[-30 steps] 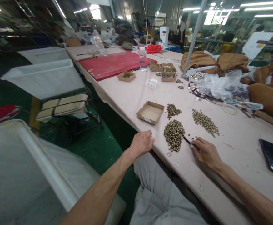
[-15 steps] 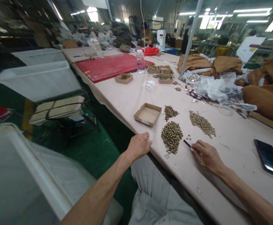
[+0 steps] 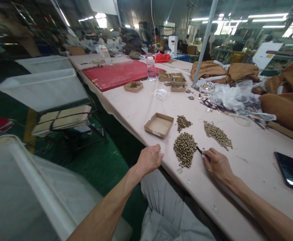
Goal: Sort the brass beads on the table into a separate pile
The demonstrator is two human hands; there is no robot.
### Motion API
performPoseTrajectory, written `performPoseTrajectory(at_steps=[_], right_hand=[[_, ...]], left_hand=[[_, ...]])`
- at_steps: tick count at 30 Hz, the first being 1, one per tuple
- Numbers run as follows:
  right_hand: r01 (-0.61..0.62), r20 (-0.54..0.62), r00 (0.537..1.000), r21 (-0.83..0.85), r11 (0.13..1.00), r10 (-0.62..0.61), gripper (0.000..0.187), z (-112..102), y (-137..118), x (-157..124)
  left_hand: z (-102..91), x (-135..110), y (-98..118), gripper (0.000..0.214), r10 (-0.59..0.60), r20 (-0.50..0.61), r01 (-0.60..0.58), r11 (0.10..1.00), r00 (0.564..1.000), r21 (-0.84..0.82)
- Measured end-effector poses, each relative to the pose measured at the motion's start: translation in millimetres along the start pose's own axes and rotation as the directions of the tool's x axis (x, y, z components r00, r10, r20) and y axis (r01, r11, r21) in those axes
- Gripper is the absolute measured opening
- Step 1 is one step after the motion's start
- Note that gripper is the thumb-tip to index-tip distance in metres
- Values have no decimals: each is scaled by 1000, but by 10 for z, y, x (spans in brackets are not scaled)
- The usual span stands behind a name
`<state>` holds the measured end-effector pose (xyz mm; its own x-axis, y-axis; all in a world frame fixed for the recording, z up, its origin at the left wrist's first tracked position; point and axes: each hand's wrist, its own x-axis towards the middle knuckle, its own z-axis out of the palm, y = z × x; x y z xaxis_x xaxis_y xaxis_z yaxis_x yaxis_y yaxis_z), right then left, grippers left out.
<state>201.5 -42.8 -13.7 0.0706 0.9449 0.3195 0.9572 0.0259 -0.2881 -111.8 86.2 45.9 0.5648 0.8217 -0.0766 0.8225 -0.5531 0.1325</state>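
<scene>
My right hand (image 3: 218,165) is closed round a thin dark strip (image 3: 199,150), its tip at the right edge of a large pile of small bronze-coloured metal studs (image 3: 185,149). A smaller pile of studs (image 3: 183,123) lies just behind it. To the right, more studs (image 3: 217,134) are spread in a flat patch. My left hand (image 3: 150,159) rests at the table's near edge with fingers curled; whatever they may hold is hidden. In front of that hand stands a shallow cardboard box (image 3: 159,125) with a bare bottom.
Small cardboard boxes of metal parts (image 3: 133,86) and a water bottle (image 3: 151,68) stand farther back. A phone (image 3: 290,171) lies at right. Plastic bags (image 3: 233,95) and brown fabric (image 3: 284,103) crowd the far right. White bins (image 3: 41,88) stand left. A person (image 3: 158,42) sits in the distance.
My right hand has moved left, bringing the dark strip's tip to the large pile. Fewer loose studs show beside that pile. My left hand stays in place.
</scene>
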Motion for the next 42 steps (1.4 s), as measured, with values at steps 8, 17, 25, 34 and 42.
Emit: performPoseTrajectory(at_steps=[8,17,25,34,42], right_hand=[[-22,-44,999,14,1000,22,22,21,30,2],[-92,-65,994,-39,995,90,21,69,4,169],[-99,-69,993,-53,994,95,21,76,84,196],[123,9,992,30,992,-123,22,-146,358,-24],[189,0,982,-28,982,-189,22,-132,622,139]], left_hand=[[37,18,-27,25,17,-17,-17,1000,1000,12],[60,25,-43,27,-5,-20,5,1000,1000,4],[26,26,-22,27,-27,16,26,1000,1000,3],[55,52,-60,26,-9,0,9,1000,1000,-10],[39,48,-39,26,-16,-4,16,1000,1000,-5]])
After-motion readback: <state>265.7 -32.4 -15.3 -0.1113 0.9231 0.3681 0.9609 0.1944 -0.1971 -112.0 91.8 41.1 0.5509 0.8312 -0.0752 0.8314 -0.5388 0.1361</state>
